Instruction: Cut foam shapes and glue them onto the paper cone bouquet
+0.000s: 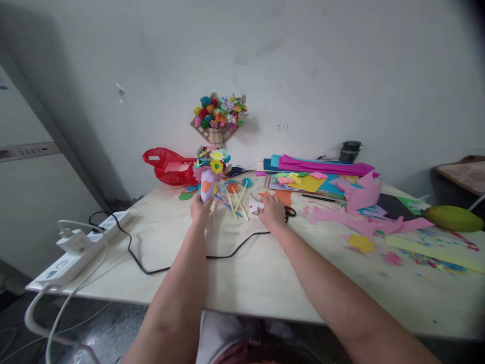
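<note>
My left hand is closed around the lower part of a lavender vase with an orange heart on its front. Paper flowers in yellow, pink and blue fill its top. Over a white glue gun with red marks, my right hand has its fingers curled; they partly hide it. A black cord runs from under that hand toward the power strip. Black scissors handles show just right of the hand. Between my hands lie pale yellow sticks and a blue paper flower.
A white power strip with plugs lies on the table's left edge. Red plastic bag stands behind. Coloured sheets, pink paper scraps and a green oval object cover the right side. A flower basket hangs on the wall.
</note>
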A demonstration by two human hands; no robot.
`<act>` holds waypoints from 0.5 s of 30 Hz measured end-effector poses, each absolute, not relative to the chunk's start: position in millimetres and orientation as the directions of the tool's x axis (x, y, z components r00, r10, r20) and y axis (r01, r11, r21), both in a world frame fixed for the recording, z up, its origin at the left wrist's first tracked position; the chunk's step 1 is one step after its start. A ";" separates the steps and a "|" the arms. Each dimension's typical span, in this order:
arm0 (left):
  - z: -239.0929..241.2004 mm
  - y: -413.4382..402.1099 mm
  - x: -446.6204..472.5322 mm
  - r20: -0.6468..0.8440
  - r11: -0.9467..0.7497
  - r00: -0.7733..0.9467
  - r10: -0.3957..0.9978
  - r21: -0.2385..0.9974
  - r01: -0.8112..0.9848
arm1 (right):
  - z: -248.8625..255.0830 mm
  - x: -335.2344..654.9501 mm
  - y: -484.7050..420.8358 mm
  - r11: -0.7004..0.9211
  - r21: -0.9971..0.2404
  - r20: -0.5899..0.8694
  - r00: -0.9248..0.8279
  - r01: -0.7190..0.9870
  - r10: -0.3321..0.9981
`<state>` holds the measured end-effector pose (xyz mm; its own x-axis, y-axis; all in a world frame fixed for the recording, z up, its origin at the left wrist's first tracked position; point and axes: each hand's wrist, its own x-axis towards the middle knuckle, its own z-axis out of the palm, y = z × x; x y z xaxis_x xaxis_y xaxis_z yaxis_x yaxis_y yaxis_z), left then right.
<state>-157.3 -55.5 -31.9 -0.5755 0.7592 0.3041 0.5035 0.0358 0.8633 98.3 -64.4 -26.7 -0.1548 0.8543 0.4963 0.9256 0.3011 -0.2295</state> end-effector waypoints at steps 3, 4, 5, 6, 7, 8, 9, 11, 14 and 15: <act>-31.9 -60.1 -164.0 0.263 0.023 -0.538 0.801 0.884 0.466 | -24.5 89.0 -70.6 0.367 -0.192 0.512 -0.226 0.910 0.829; -31.3 -61.8 -165.7 0.263 0.007 -0.525 0.809 0.890 0.456 | -23.4 84.3 -72.9 0.407 -0.172 0.518 -0.269 0.897 0.812; -30.6 -63.5 -167.3 0.266 -0.008 -0.519 0.813 0.894 0.447 | -22.3 78.7 -75.3 0.460 -0.149 0.518 -0.327 0.875 0.790; -29.8 -65.1 -168.8 0.270 -0.018 -0.516 0.813 0.898 0.441 | -21.4 72.2 -77.7 0.518 -0.122 0.514 -0.393 0.846 0.762; -29.0 -66.6 -170.1 0.273 -0.025 -0.518 0.810 0.900 0.436 | -20.7 64.8 -80.1 0.580 -0.096 0.503 -0.464 0.809 0.729; -28.5 -68.0 -171.3 0.277 -0.028 -0.524 0.805 0.901 0.433 | -20.3 56.9 -82.4 0.632 -0.074 0.489 -0.524 0.772 0.697; -28.3 -69.2 -172.1 0.278 -0.028 -0.533 0.799 0.903 0.429 | -20.0 48.4 -84.5 0.681 -0.048 0.468 -0.586 0.731 0.661; -29.1 -71.1 -172.7 0.281 -0.028 -0.548 0.788 0.905 0.424 | -20.0 30.8 -87.8 0.772 0.007 0.402 -0.708 0.636 0.580; -32.0 -73.0 -170.8 0.313 -0.053 -0.559 0.768 0.900 0.432 | -19.8 4.6 -89.0 0.833 0.057 0.331 -0.798 0.550 0.504; -33.0 -73.3 -169.9 0.324 -0.056 -0.563 0.761 0.896 0.440 | -19.5 -3.7 -88.1 0.843 0.054 0.308 -0.812 0.535 0.496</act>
